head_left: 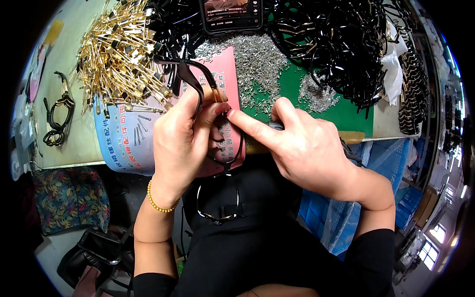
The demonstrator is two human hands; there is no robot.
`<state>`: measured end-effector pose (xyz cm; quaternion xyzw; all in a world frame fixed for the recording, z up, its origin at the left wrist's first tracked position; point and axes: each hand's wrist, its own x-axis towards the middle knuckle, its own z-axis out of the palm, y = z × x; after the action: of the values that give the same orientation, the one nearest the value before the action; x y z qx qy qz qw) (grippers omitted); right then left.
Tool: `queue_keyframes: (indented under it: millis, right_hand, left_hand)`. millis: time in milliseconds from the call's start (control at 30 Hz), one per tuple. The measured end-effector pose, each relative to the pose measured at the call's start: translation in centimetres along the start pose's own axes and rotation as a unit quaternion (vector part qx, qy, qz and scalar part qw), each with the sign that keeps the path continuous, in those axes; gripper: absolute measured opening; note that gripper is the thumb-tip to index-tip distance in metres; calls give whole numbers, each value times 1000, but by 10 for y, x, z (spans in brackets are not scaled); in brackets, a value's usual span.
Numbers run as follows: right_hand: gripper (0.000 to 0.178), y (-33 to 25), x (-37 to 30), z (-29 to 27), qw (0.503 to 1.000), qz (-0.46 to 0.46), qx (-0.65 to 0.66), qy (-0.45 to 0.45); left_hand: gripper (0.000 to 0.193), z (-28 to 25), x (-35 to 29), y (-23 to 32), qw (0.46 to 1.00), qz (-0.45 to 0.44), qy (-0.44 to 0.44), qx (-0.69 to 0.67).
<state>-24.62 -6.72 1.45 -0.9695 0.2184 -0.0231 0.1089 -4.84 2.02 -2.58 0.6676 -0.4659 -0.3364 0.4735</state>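
Observation:
Between thumb and fingers, my left hand (180, 133) pinches a black eyeglass frame (189, 79) with gold on its temple. The dark temples rise above the fingers, and a thin black rim hangs below them. My right hand (309, 148) reaches in from the right, its index fingertip meeting the frame beside the left thumb. Its other fingers curl around a dark grey tool (276, 125), mostly hidden by the hand. Whatever lies between the fingertips is too small to make out. Another eyeglass frame (217, 219) rests on my dark-clothed lap.
Gold temple arms (121, 59) are heaped at the far left. Small silver screws (257, 62) spread over the green mat (349, 116) and pink sheet (232, 74). Black eyeglass frames (336, 44) pile at the far right. A phone (231, 17) stands at the back; blue crates (321, 218) sit below right.

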Motion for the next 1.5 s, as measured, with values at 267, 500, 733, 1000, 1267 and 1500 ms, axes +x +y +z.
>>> queue_keyframes:
  millis: [267, 500, 733, 1000, 1267, 1500]
  right_hand:
    - [63, -2, 0, 1, 1000, -6, -17, 5]
    - [51, 5, 4, 6, 996, -52, -73, 30]
    - [49, 17, 18, 12, 987, -78, -115, 76]
    - [35, 13, 13, -10, 999, 16, -29, 40]
    - [55, 21, -39, -24, 988, 138, 8, -68]
    - [60, 26, -39, -19, 988, 138, 5, -67]
  left_hand:
    - [7, -1, -4, -7, 994, 94, -11, 62]
    - [9, -1, -1, -2, 999, 31, -7, 26]
    - [10, -1, 0, -2, 999, 22, -21, 16]
    - [12, -1, 18, 0, 1000, -11, 27, 8]
    - [30, -31, 15, 1, 965, 39, 217, -145]
    - [36, -44, -47, -34, 945, 121, 298, -56]
